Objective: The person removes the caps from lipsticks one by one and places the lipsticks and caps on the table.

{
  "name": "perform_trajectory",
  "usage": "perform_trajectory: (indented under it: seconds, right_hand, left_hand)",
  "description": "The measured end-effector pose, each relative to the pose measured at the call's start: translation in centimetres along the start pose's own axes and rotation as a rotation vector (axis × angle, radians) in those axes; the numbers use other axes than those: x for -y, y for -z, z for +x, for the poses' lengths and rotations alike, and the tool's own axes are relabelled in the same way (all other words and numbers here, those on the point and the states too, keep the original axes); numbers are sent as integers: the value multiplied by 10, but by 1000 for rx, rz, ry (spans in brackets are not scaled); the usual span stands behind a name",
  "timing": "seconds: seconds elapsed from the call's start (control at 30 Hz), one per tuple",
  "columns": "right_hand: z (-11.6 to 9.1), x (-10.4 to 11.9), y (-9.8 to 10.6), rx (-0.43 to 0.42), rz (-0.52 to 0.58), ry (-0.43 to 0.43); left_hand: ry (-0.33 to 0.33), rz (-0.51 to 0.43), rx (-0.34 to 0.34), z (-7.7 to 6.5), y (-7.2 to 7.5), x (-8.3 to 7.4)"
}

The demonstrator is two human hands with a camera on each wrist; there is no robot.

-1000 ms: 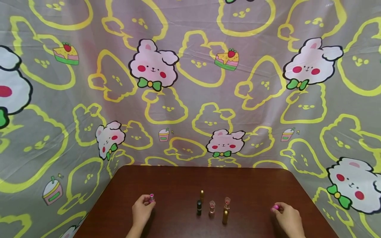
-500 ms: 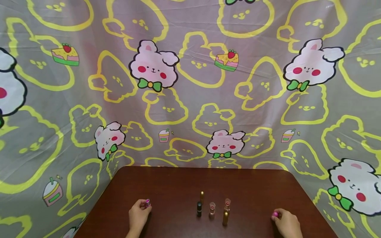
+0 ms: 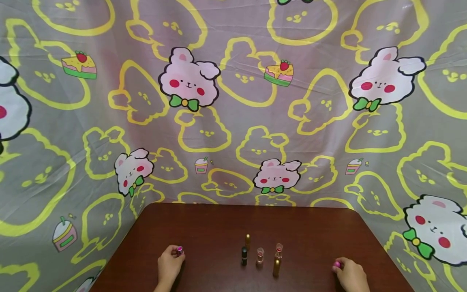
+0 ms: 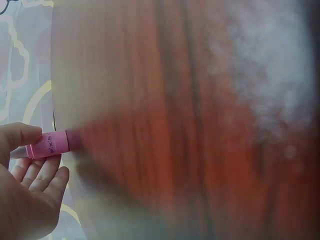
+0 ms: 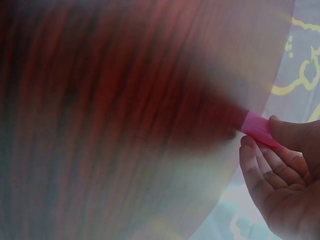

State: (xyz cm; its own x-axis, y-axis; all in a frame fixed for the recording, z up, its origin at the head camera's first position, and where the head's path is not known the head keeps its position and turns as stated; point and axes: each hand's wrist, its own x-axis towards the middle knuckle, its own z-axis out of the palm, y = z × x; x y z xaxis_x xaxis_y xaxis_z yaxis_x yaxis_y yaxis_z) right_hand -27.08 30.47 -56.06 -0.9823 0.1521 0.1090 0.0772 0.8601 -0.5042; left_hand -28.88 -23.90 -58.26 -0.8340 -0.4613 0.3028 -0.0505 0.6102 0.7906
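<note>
On the left of the table, my left hand pinches a pink lipstick tube between thumb and fingers. Dark lettering runs round its pink base, and its silver part shows by the thumb. The tube's base is right at the tabletop, where its reflection begins. Over on the right, my right hand pinches a pink lipstick cap, its end close against the wood. Between the hands stand a black lipstick, two clear-topped lipsticks, one in the middle and one farther right, and two gold tubes, the front one nearest me.
The dark brown wooden table has rounded far corners. A grey curtain printed with white rabbits and yellow outlines hangs round its back and sides. The other gold tube stands farthest back in the group of lipsticks.
Both hands have come down and slightly nearer to me, the left one also a little leftward, each with its pink piece. Over the last half second they hardly move. The standing lipsticks stay put.
</note>
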Motion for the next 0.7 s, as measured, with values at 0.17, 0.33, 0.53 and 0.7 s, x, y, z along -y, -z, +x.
perform_trajectory:
  seconds: [0.17,0.33,0.53,0.7]
  right_hand:
    - [1,1,0,13,-7,-8]
    - [2,2,1,28,-12,-19]
    - [0,1,-1,18,-21,-9]
    - [-2,0,-1,-9,-17,7]
  left_hand:
    - [1,1,9,2,-1,1]
    - [-14,6,39,3,1,0]
    - [-17,21,58,4,2,1]
    - [-18,17,71,4,3,1]
